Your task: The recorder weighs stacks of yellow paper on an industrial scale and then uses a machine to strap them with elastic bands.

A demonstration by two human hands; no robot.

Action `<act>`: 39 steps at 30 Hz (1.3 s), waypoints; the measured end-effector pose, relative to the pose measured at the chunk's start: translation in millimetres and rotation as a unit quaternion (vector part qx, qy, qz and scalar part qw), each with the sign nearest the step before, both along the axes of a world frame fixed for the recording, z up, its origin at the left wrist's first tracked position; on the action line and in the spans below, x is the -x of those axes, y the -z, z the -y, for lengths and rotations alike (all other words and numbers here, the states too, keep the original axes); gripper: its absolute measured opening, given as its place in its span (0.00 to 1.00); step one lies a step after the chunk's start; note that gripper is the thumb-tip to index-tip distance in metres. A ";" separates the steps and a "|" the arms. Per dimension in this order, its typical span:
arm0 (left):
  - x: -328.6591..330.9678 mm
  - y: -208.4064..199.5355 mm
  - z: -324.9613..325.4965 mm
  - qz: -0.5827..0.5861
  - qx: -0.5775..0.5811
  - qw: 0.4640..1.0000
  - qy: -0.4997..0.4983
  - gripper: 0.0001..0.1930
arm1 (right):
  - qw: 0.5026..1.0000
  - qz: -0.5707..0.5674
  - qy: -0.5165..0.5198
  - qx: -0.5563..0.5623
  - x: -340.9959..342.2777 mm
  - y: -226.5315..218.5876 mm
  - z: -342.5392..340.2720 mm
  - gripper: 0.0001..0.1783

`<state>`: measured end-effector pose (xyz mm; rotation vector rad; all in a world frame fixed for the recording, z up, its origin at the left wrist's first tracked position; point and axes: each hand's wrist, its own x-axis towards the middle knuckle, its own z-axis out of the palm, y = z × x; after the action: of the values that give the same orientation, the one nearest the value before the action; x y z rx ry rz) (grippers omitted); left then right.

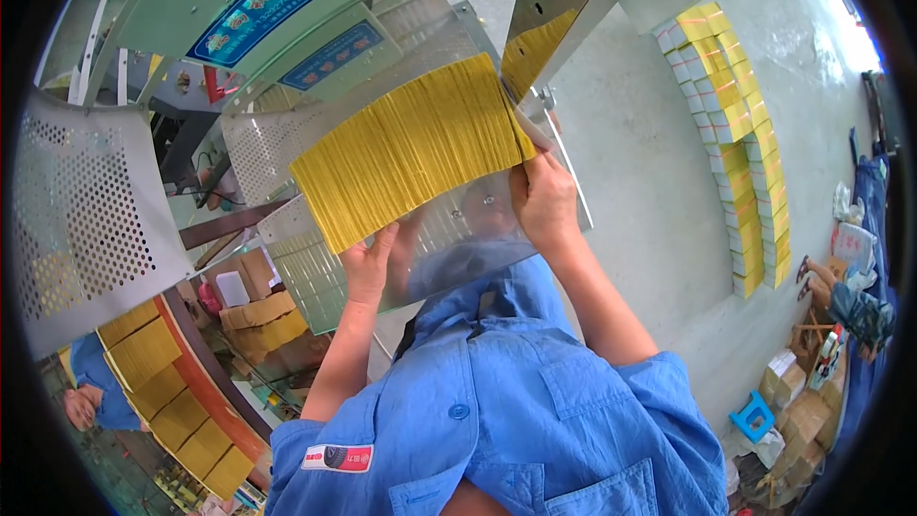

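Note:
A long row of thin yellow paper pieces (411, 148), packed on edge, lies slightly curved on a shiny metal tray (458, 220) in front of me. At its near left corner my left hand (368, 268) grips the row, thumb up against the near edge and the other fingers partly hidden. My right hand (547, 196) is closed around the right end, where the last few pieces fan slightly apart next to an upright metal plate (559, 14). Both hands reflect in the tray's polished surface.
A pale green machine housing (191, 14) and a perforated metal panel (86, 201) stand left. Banded yellow-and-white bundles (731, 148) line the floor at right. Yellow stacks (172, 401) and another person (91, 397) are lower left. A blue stool (753, 416) and boxes sit lower right.

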<state>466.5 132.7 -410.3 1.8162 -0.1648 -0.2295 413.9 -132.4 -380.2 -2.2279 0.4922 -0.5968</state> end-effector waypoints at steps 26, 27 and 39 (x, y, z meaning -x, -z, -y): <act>-9.9 -0.9 -8.9 0.000 -0.019 0.999 0.031 0.16 | 0.977 -0.019 -0.121 -0.172 5.2 -4.9 29.0 0.33; -11.1 1.0 -9.7 0.008 -0.027 0.999 0.035 0.16 | 0.975 -0.021 -0.124 -0.180 2.6 -2.9 27.7 0.34; -34.9 -68.1 -26.4 -0.088 0.074 0.993 0.013 0.17 | 0.942 -0.034 -0.217 -0.253 -0.2 -40.1 13.3 0.32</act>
<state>501.5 159.1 -342.2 1.6383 -0.0794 -0.3841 414.1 -145.8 -340.1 -1.7799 0.1476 -0.1357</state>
